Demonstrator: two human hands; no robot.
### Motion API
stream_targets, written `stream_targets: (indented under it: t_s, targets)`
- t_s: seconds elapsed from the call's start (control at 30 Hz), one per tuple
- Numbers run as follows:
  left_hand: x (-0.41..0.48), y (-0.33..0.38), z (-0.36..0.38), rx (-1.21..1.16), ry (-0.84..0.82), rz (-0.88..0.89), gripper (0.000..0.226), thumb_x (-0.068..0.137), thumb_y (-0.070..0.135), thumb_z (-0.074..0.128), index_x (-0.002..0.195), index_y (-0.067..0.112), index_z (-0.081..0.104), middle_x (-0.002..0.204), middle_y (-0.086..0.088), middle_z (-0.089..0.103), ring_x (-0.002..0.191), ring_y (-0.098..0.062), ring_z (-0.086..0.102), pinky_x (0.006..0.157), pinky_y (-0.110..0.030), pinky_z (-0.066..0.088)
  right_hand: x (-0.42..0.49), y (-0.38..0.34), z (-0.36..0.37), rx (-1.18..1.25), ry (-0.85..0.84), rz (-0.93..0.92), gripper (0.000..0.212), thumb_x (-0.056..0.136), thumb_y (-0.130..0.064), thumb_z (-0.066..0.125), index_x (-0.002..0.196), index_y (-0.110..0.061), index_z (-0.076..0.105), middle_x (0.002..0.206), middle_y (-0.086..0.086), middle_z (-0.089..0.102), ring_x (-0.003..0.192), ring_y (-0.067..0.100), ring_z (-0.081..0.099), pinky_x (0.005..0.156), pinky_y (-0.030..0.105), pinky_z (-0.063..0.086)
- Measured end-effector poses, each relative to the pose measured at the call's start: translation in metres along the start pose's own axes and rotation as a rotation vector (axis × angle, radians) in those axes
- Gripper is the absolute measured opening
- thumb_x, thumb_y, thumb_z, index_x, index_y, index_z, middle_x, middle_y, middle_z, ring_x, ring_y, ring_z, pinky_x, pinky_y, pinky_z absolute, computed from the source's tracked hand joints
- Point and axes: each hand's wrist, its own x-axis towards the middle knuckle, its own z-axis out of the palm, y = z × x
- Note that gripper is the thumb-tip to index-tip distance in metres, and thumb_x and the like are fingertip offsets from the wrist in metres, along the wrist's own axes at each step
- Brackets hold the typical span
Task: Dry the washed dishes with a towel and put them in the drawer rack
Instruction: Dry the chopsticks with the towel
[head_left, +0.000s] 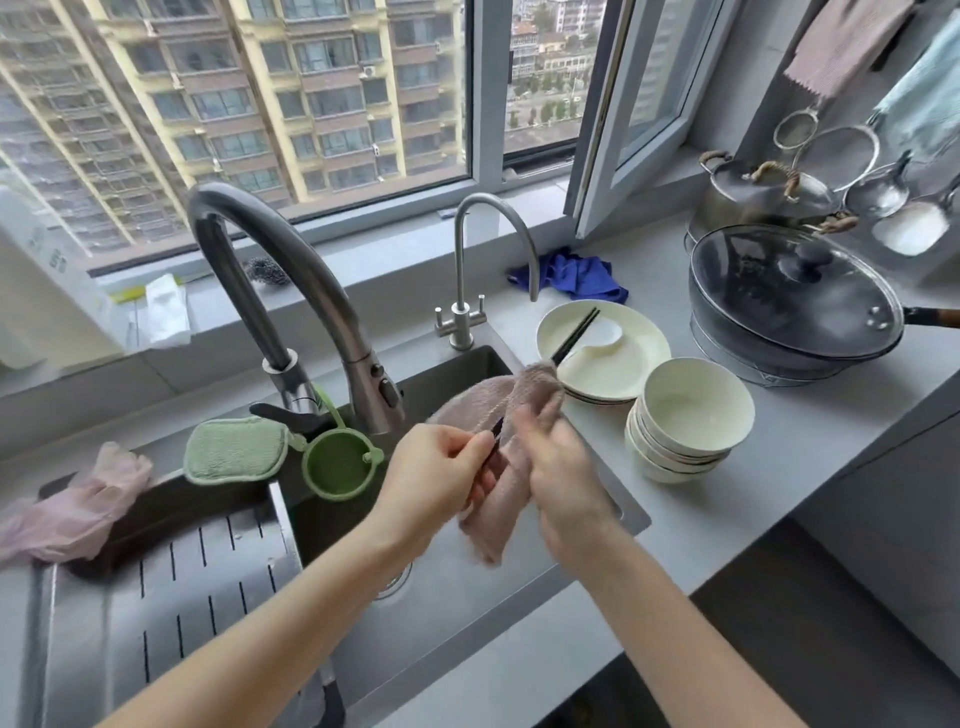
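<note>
The grey table (779, 467) runs under the window, with the sink (447, 587) sunk into it at 6 o'clock. A lidded wok (779, 296) sits at 3 o'clock, and the tall faucet (270, 270) arches over the basin at 10 o'clock. Above the sink, near the centre, hangs the pinkish towel (498, 509), bunched around a pair of dark chopsticks (576, 332). The chopstick tips stick out toward 1 o'clock, over the stacked cream plates (623, 364) (a white spoon lies on the top one). Just beside the plates, toward 4 o'clock, is a stack of cream bowls (691, 410) on the table. The right hand (561, 473) has its grip curled round the towel, squeezing it onto the chopsticks. The left hand (431, 478), just at 9 o'clock of it, seems to pinch the chopsticks' near ends between thumb and fingers, though motion blur softens the fingertips.
</note>
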Motion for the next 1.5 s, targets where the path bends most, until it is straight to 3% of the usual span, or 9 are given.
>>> stream_targets:
  t_s: [0.23, 0.4, 0.5, 0.63, 0.83, 0.97, 1.07, 1.2, 1.5]
  targets:
    - [0.001, 0.004, -0.004, 0.391, -0.022, 0.047, 0.041, 0.092, 0.027, 0.055, 0.053, 0.015, 0.062, 0.048, 0.003, 0.057, 0.042, -0.008, 0.045, 0.045, -0.017, 0.037, 0.044, -0.005, -0.003, 0.219, 0.217, 0.004, 0.008, 0.094, 0.002, 0.049, 0.091, 0.007, 0.055, 0.061, 0.011, 0.064, 0.051, 0.02, 0.064, 0.049, 0.028, 0.054]
    - [-0.013, 0.002, -0.02, 0.178, -0.1, -0.012, 0.035, 0.092, 0.019, 0.056, 0.065, 0.002, 0.068, 0.046, 0.001, 0.056, 0.036, -0.007, 0.042, 0.04, -0.016, 0.035, 0.077, -0.041, -0.039, 0.246, 0.342, 0.003, 0.016, 0.091, 0.004, 0.053, 0.076, 0.0, 0.058, 0.076, 0.011, 0.06, 0.066, 0.022, 0.062, 0.07, 0.034, 0.056]
    - [-0.012, -0.003, -0.034, 0.043, -0.042, -0.025, 0.033, 0.09, 0.014, 0.06, 0.059, 0.006, 0.068, 0.046, -0.001, 0.058, 0.04, -0.011, 0.043, 0.04, -0.018, 0.036, 0.077, -0.065, -0.065, 0.273, 0.488, -0.101, 0.021, 0.093, -0.002, 0.055, 0.072, -0.005, 0.055, 0.063, 0.005, 0.06, 0.045, 0.012, 0.06, 0.046, 0.025, 0.053]
    - [-0.003, -0.002, -0.025, -0.155, 0.064, -0.045, 0.026, 0.088, 0.008, 0.063, 0.064, 0.003, 0.072, 0.051, -0.007, 0.061, 0.042, -0.011, 0.049, 0.041, -0.017, 0.042, 0.039, -0.054, -0.043, 0.108, 0.21, 0.041, 0.018, 0.098, -0.024, 0.049, 0.098, -0.01, 0.06, 0.077, 0.01, 0.068, 0.065, 0.027, 0.066, 0.07, 0.048, 0.055]
    - [-0.001, 0.01, 0.016, 0.029, 0.032, 0.037, 0.032, 0.086, 0.019, 0.065, 0.066, -0.005, 0.07, 0.038, 0.003, 0.051, 0.034, -0.004, 0.044, 0.041, -0.016, 0.037, 0.027, -0.023, -0.004, -0.041, 0.05, -0.093, 0.019, 0.097, -0.006, 0.047, 0.081, -0.003, 0.056, 0.066, 0.015, 0.055, 0.061, 0.024, 0.049, 0.059, 0.032, 0.041]
    - [-0.002, 0.022, -0.007, 0.299, -0.217, 0.011, 0.045, 0.087, 0.045, 0.059, 0.069, 0.006, 0.074, 0.06, -0.003, 0.071, 0.054, -0.015, 0.067, 0.062, -0.027, 0.059, 0.029, -0.035, -0.021, -0.165, 0.041, -0.121, 0.017, 0.098, -0.005, 0.047, 0.082, -0.004, 0.053, 0.055, 0.009, 0.051, 0.047, 0.018, 0.05, 0.05, 0.032, 0.042]
    - [0.013, 0.045, -0.024, 0.451, 0.049, 0.235, 0.051, 0.092, 0.048, 0.049, 0.071, 0.007, 0.071, 0.065, -0.005, 0.071, 0.067, -0.021, 0.069, 0.071, -0.033, 0.054, 0.022, -0.047, -0.037, -0.349, -0.129, -0.104, 0.011, 0.096, -0.005, 0.049, 0.091, -0.005, 0.058, 0.064, 0.007, 0.059, 0.056, 0.015, 0.058, 0.054, 0.03, 0.047]
    - [0.051, 0.07, -0.013, -0.033, -0.015, 0.228, 0.029, 0.095, 0.032, 0.053, 0.102, 0.009, 0.069, 0.093, 0.002, 0.07, 0.091, -0.013, 0.066, 0.086, -0.03, 0.052, 0.009, -0.054, -0.031, -0.478, -0.349, -0.117, 0.012, 0.094, -0.004, 0.053, 0.099, -0.009, 0.063, 0.085, 0.005, 0.068, 0.082, 0.015, 0.065, 0.074, 0.026, 0.05]
    - [0.064, 0.094, -0.013, -0.631, 0.156, 0.142, 0.013, 0.09, 0.006, 0.059, 0.083, -0.003, 0.065, 0.062, -0.009, 0.067, 0.056, -0.019, 0.067, 0.067, -0.031, 0.06, -0.015, -0.065, -0.057, -0.461, -0.377, -0.099, 0.018, 0.094, -0.005, 0.053, 0.106, -0.009, 0.065, 0.095, 0.003, 0.071, 0.093, 0.013, 0.067, 0.08, 0.021, 0.052]
